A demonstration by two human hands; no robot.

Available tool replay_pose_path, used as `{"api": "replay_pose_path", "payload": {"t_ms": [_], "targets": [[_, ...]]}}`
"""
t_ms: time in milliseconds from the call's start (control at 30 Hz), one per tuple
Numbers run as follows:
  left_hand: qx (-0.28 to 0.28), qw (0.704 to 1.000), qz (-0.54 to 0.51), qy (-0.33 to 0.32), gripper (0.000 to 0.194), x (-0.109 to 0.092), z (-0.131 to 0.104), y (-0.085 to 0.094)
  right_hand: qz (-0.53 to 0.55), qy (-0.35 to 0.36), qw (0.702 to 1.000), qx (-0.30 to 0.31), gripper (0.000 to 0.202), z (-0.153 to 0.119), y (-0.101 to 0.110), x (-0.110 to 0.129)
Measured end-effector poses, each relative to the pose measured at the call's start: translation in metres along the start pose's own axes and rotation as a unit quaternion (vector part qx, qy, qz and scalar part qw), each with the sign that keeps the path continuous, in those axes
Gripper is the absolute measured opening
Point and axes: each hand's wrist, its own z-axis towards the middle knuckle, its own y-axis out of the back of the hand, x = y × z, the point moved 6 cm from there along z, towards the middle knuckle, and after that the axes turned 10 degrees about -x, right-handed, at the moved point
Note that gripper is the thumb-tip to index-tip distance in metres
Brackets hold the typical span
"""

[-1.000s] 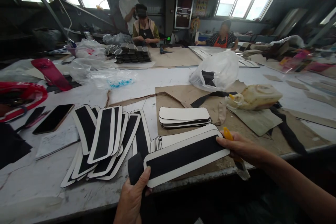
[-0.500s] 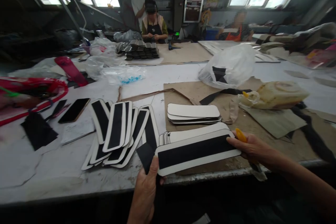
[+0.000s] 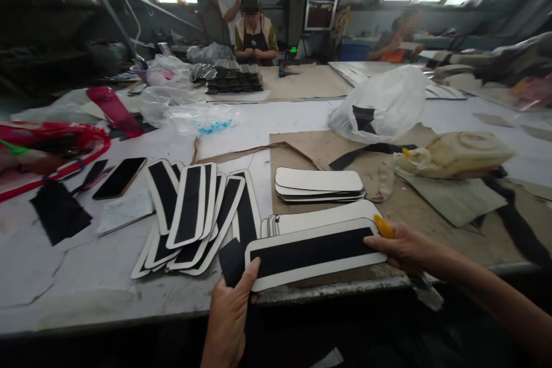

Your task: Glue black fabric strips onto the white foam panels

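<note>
Left hand (image 3: pixel 230 313) pinches one end of the panel (image 3: pixel 314 253), right hand (image 3: pixel 399 247) the other, low centre of frame; I judge it light, stiff and flat, best held by its edges.

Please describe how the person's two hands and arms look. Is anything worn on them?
Both hands are bare: no gloves, rings or watch can be seen on the left hand or the right hand. The right forearm is uncovered along its whole visible length, with no sleeve. Of the left arm only the wrist shows, also uncovered.
</note>
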Motion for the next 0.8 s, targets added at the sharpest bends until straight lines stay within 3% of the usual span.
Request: {"api": "replay_pose_path", "payload": {"t_ms": [167, 367, 800], "targets": [[-0.023, 1.000, 0.005, 0.005, 0.055, -0.0061, -0.0004, -0.0013, 0.040, -0.005, 0.999, 0.027, 0.043, -0.0025, -0.0024, 0.0024], [-0.031, 0.999, 0.011, 0.014, 0.044, -0.0108, -0.0040, -0.0035, 0.046, 0.021, 0.998, 0.030, 0.046, -0.0022, 0.0012, 0.0032], [-0.010, 1.000, -0.008, 0.025, 0.046, -0.0089, -0.0069, -0.0055, 0.044, 0.022, 0.999, 0.003, 0.051, -0.0033, 0.0061, 0.0041]]}}
